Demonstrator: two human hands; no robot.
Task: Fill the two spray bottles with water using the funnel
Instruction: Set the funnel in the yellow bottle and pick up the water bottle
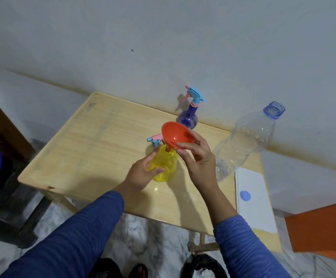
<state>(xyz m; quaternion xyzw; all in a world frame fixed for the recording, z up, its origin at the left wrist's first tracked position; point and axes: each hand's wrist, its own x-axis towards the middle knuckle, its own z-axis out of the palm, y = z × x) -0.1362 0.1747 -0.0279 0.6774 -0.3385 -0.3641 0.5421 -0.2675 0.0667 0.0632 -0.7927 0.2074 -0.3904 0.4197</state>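
funnel (177,135) in near bottle (164,164) | far bottle (187,119) behind

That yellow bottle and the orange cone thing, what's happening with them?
A person is getting ready to fill spray bottles. Their left hand grips the yellow bottle on the wooden table, while the right hand holds the orange funnel, its spout in the bottle's open neck. The bottle's sprayer top lies on the table behind it. A purple spray bottle stands further back with its sprayer still on. A large clear bottle, uncapped, stands to the right; nothing is being poured yet.
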